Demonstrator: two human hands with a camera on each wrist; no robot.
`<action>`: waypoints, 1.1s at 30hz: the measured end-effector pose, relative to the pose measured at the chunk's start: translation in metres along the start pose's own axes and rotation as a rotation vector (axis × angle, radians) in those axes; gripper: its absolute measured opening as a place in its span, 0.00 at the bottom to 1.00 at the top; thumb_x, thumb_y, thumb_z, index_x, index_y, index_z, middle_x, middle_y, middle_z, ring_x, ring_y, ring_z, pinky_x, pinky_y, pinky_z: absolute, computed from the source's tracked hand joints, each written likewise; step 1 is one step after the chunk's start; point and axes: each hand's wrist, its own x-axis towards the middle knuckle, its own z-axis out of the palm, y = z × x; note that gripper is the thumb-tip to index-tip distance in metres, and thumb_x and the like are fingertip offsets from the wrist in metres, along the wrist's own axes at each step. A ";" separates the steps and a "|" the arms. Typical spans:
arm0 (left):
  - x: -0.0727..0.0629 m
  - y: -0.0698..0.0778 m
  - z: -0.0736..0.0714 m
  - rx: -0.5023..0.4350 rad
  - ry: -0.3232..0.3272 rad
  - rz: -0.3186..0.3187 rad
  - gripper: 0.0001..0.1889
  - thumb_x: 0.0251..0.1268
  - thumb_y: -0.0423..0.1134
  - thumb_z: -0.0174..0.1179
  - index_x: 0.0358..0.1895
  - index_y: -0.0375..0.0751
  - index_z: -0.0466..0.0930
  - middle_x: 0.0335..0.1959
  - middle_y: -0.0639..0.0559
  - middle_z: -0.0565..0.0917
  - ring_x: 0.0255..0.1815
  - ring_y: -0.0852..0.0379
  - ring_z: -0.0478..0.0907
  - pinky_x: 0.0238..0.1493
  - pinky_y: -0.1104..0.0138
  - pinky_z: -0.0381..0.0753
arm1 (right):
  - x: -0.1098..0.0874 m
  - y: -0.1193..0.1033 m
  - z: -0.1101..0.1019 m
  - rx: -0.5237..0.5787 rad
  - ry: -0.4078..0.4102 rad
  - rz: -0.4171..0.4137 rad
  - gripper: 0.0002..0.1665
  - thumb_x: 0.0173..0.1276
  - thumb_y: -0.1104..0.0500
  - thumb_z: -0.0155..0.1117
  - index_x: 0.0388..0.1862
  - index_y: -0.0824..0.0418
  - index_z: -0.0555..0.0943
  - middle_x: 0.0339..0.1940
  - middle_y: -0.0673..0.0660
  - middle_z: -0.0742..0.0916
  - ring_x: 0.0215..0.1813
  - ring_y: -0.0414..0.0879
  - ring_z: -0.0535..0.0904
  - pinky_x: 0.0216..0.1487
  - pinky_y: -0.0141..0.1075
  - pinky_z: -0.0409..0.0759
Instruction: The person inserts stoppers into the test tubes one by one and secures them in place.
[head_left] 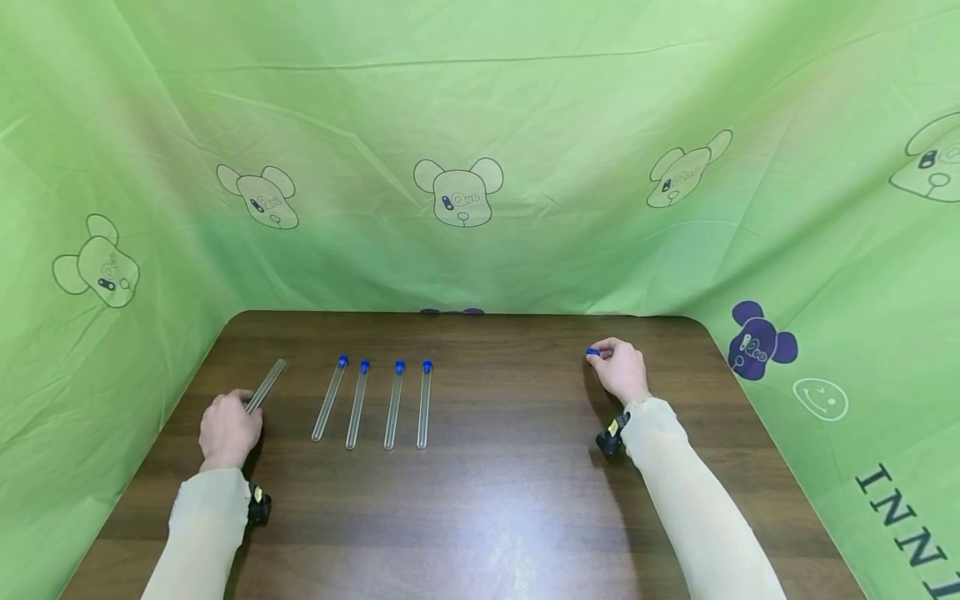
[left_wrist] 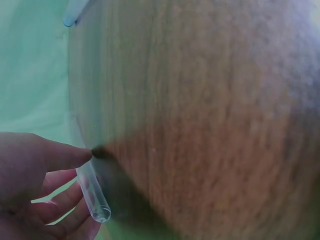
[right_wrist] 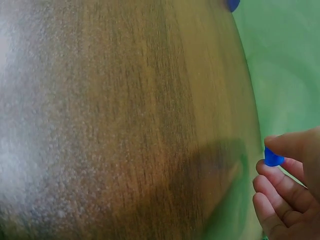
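Observation:
At the table's left side, my left hand (head_left: 229,427) grips an uncapped clear test tube (head_left: 266,386), its open end pointing away toward the back. In the left wrist view, the thumb and fingers pinch the tube (left_wrist: 91,192) above its rounded bottom. Far to the right, my right hand (head_left: 621,368) pinches a small blue cap (head_left: 592,352) between thumb and fingertips. The right wrist view shows this cap (right_wrist: 273,157) with the other fingers curled below it. Between the hands, several test tubes (head_left: 357,408) with blue caps lie in a row, left of the middle.
The brown wooden table (head_left: 517,467) runs back to a green cloth (head_left: 465,108) printed with bear heads, which hangs behind and along both sides. Dark wrist cameras (head_left: 611,435) sit on the inner side of both cuffs, close over the tabletop.

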 end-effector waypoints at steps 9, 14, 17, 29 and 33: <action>0.000 -0.002 0.001 -0.023 0.009 -0.013 0.17 0.66 0.32 0.58 0.56 0.29 0.79 0.47 0.25 0.77 0.48 0.22 0.75 0.41 0.38 0.75 | 0.001 0.000 0.002 0.015 -0.003 -0.011 0.13 0.71 0.60 0.67 0.47 0.70 0.84 0.41 0.66 0.88 0.45 0.59 0.85 0.49 0.50 0.78; 0.001 -0.005 0.000 -0.024 0.007 0.000 0.17 0.66 0.32 0.57 0.56 0.28 0.79 0.46 0.26 0.77 0.48 0.23 0.75 0.40 0.39 0.75 | 0.001 0.001 0.003 0.019 -0.002 -0.012 0.13 0.71 0.61 0.67 0.47 0.70 0.84 0.40 0.66 0.88 0.44 0.59 0.85 0.49 0.50 0.78; 0.000 -0.005 -0.001 -0.029 0.019 0.009 0.16 0.66 0.32 0.57 0.55 0.28 0.80 0.45 0.27 0.77 0.47 0.23 0.75 0.40 0.39 0.75 | 0.000 0.001 0.003 0.019 0.000 -0.016 0.13 0.71 0.61 0.67 0.47 0.70 0.84 0.40 0.66 0.88 0.44 0.59 0.85 0.48 0.50 0.78; 0.001 0.003 -0.001 -0.056 0.038 0.051 0.16 0.71 0.36 0.58 0.56 0.30 0.80 0.41 0.35 0.82 0.42 0.28 0.79 0.35 0.41 0.76 | -0.001 0.000 0.003 0.024 0.004 -0.015 0.13 0.71 0.61 0.66 0.48 0.70 0.84 0.40 0.64 0.87 0.44 0.58 0.83 0.47 0.48 0.77; 0.000 0.005 0.000 -0.063 0.045 0.052 0.16 0.72 0.37 0.58 0.57 0.32 0.80 0.40 0.38 0.84 0.40 0.30 0.80 0.34 0.42 0.76 | -0.002 0.000 0.004 0.027 0.010 -0.012 0.13 0.71 0.61 0.66 0.48 0.70 0.85 0.39 0.64 0.87 0.44 0.58 0.83 0.47 0.47 0.77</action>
